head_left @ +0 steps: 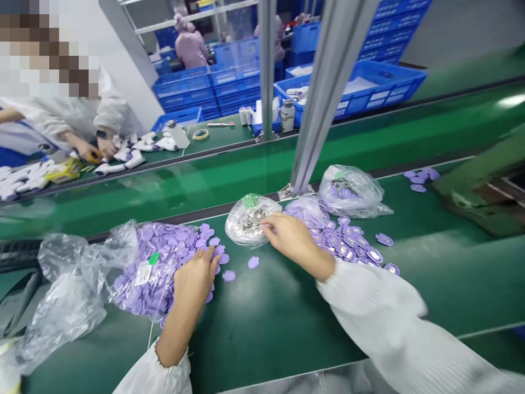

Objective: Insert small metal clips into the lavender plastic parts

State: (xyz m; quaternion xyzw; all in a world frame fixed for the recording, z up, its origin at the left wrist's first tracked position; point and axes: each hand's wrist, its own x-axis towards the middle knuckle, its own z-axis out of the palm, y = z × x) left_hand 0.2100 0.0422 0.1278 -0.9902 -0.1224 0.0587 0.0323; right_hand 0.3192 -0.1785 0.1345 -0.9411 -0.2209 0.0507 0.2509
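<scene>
My left hand (196, 276) is at the right edge of a clear bag of purple plastic pieces (164, 262), its fingers bent together over some loose ones; what they grip is hidden. My right hand (287, 235) reaches to a small clear bag of shiny metal parts (251, 220), thumb and fingertips pinched at its right side; anything between them is too small to name. Two loose purple pieces (253, 262) lie between my hands. Beside my right wrist is a pile of purple pieces with metal inserts (348, 241).
Behind the pile sits another clear bag (350, 191). Crumpled plastic (65, 295) lies at the left. A metal post (328, 93) rises behind the work surface. A green machine (484, 186) stands at the right. Across the divider, a person's hands (92, 148) handle white parts near blue crates (184, 90).
</scene>
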